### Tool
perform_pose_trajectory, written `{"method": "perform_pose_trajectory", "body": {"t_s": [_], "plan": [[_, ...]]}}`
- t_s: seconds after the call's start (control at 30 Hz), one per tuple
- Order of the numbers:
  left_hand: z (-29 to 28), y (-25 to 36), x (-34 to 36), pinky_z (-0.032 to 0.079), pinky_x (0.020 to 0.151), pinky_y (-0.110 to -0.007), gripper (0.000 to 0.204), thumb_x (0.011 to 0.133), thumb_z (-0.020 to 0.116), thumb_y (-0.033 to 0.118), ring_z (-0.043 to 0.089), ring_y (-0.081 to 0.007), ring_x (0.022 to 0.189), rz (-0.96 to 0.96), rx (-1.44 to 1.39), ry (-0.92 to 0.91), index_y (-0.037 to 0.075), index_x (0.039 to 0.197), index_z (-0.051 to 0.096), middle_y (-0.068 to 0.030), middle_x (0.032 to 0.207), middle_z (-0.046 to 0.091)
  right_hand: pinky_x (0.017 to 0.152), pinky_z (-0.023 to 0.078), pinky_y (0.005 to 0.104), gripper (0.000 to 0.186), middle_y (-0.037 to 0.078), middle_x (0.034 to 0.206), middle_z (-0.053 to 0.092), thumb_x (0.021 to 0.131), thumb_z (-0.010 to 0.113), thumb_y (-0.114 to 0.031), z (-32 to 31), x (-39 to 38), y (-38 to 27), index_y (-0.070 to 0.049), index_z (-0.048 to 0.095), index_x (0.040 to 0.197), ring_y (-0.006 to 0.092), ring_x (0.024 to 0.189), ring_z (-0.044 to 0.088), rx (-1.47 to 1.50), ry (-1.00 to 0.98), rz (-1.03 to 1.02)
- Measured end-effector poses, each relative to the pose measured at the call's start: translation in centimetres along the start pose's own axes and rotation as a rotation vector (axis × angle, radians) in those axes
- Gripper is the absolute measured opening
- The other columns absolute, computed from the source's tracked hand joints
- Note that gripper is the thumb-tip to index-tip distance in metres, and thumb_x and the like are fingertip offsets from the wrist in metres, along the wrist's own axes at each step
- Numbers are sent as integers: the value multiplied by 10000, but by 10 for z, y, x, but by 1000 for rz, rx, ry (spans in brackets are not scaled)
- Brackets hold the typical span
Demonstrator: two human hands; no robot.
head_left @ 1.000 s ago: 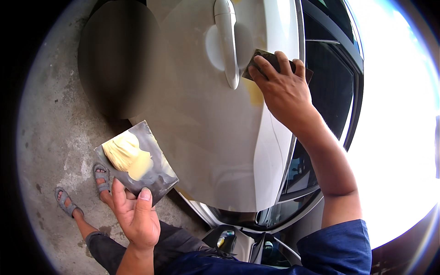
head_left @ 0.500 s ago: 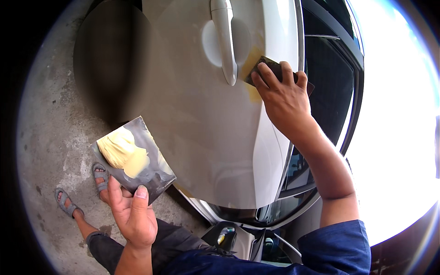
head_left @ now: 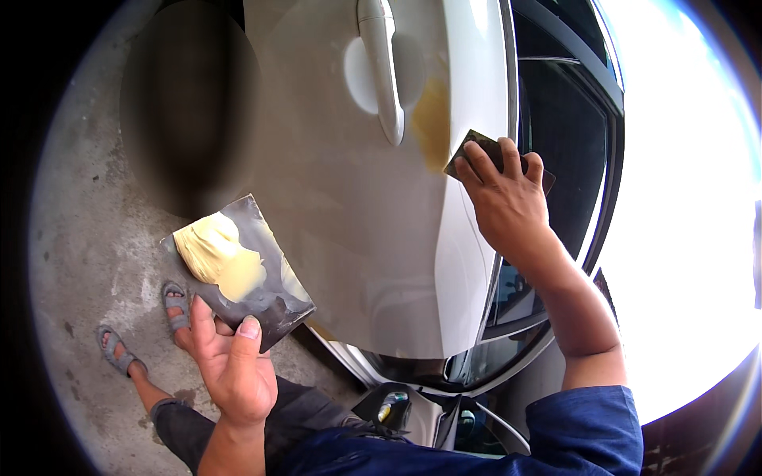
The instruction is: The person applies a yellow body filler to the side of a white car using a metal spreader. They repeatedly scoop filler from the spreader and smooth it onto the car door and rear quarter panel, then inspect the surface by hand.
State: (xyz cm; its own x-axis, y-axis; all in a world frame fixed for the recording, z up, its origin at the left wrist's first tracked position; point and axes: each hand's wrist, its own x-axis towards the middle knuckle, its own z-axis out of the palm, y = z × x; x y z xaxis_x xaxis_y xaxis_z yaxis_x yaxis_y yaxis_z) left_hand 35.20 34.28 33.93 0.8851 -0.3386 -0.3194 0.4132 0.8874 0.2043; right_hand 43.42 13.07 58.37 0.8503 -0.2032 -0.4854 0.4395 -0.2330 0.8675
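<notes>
My left hand [head_left: 236, 373] grips a square dark board [head_left: 282, 317] by its lower edge, thumb on top, with a thick mound of cream-yellow paste [head_left: 214, 250] on it. My right hand [head_left: 508, 198] holds a thin dark spreader [head_left: 465, 161] at the edge of a pale car door [head_left: 341, 238]. A smeared yellow patch [head_left: 432, 127] lies on the door between the white door handle [head_left: 389, 95] and the spreader, just above and left of my right fingers. What part of the spreader touches the door is hard to tell.
A dark window [head_left: 563, 119] borders the door on the right, and a side mirror [head_left: 377, 408] sits at the bottom. My sandalled feet [head_left: 119, 353] are on the stained concrete floor [head_left: 87, 262]. A blurred dark shape covers the upper left; the far right is glare.
My right hand with the spreader has moved down and slightly right, uncovering more of the yellow patch beside the handle. My left hand and board have shifted only slightly.
</notes>
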Motion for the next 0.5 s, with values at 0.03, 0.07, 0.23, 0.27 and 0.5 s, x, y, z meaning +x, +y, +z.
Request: {"method": "perform_pose_trajectory", "body": {"t_s": [0.03,0.07,0.23,0.27,0.5], "plan": [[5,2,1,307,1096,-400,628,853,437,-51,399,-270,1290,-29,-36,10,-42,1438,211,-195,1400,382,968,316,511,484,54,1342,406,827,614,-82,-8,-6,-3,-104,514,1299,331,1238,347,149,64,-11],[10,3,2,325,1088,-408,625,856,433,-38,401,-265,1291,-72,-112,1,-28,1443,217,-177,1404,383,967,329,506,476,62,1343,424,820,627,-74,-20,-15,-7,-98,530,1285,334,1229,367,299,128,-24],[42,1,2,394,1059,-429,635,838,421,-42,480,-261,1239,-248,-462,3,19,1443,235,-161,1360,457,959,428,433,457,155,1311,500,808,720,-138,-46,-43,-47,-78,609,1247,355,1143,505,1653,280,-555],[48,5,-1,373,1078,-439,665,829,419,-50,446,-269,1276,-264,-485,4,38,1457,220,-159,1380,441,969,421,440,452,161,1311,497,822,713,-162,-38,-43,-55,-82,608,1254,355,1148,501,1661,289,-575],[34,15,7,319,1106,-444,699,818,418,-29,371,-262,1326,-147,-335,-32,21,1473,177,-168,1431,365,962,315,456,468,4,1378,414,784,638,-82,-2,-4,-14,-175,583,1240,288,1240,359,370,266,-67]]}}
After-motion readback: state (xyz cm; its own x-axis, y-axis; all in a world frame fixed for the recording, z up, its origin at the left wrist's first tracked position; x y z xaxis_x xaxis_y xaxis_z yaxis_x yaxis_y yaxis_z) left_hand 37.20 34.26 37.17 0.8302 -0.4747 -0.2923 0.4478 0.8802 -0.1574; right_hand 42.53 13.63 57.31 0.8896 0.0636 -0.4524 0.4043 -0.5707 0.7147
